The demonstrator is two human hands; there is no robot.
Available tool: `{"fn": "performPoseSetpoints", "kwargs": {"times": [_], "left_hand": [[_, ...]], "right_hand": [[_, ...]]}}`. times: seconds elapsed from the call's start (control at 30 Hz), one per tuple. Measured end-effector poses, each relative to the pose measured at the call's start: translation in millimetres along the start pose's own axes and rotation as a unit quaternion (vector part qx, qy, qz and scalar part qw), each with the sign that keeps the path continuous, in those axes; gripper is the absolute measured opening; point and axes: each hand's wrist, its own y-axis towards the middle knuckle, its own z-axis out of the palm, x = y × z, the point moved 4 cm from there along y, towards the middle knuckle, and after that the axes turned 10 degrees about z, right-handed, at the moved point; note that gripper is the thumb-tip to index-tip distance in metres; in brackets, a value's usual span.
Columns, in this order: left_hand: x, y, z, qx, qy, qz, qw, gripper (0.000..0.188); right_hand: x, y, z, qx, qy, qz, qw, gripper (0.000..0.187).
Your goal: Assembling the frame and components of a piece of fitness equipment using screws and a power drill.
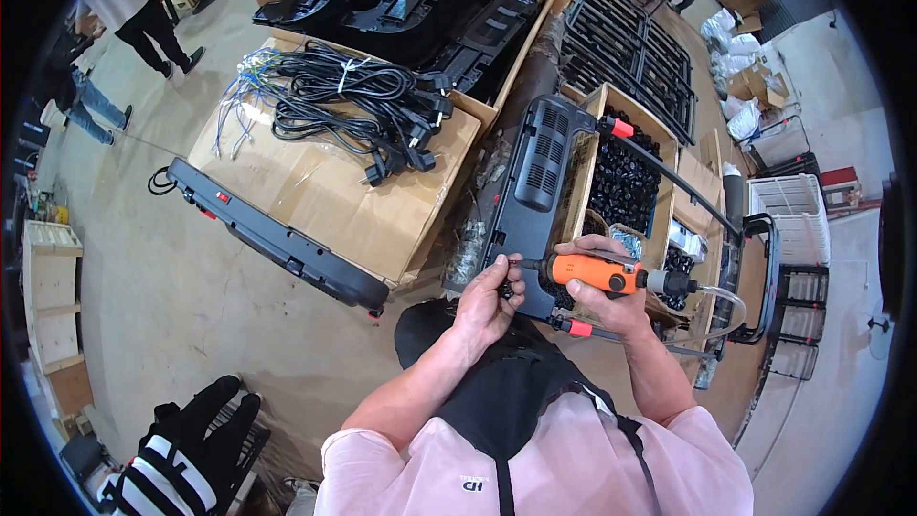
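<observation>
My right hand point(614, 304) is wrapped round an orange air screwdriver point(594, 273), which lies nearly level with its tip toward the left. A clear hose point(741, 310) curves from its rear end. Close to the tip, my left hand point(489, 302) pinches at the near left corner of a black plastic panel point(523, 229). What sits between those fingers is too small to make out. The panel carries a slotted vent housing point(546, 155). Black tubes with red sleeves point(621, 128) extend from its right side.
Right of the panel stands a wooden box point(600, 103) full of black knobs, beside bins of small hardware. At left, a cardboard box point(330, 199) bears bundled black power cords point(358, 96), with another black panel point(277, 241) leaning against it. Black frames point(630, 48) lie behind; people stand far left.
</observation>
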Motion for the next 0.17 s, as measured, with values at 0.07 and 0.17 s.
{"fn": "performPoseSetpoints", "kwargs": {"times": [0.07, 0.17], "left_hand": [[11.3, 0.9, 6.7, 0.0, -0.014, -0.009, 1.0, 0.03], [31.2, 8.4, 6.9, 0.022, -0.066, -0.034, 0.997, 0.028]], "right_hand": [[-3.0, -2.5, -11.8, 0.016, -0.008, -0.006, 1.0, 0.056], [-21.1, -2.8, -34.0, 0.028, 0.036, 0.008, 0.999, 0.058]]}}
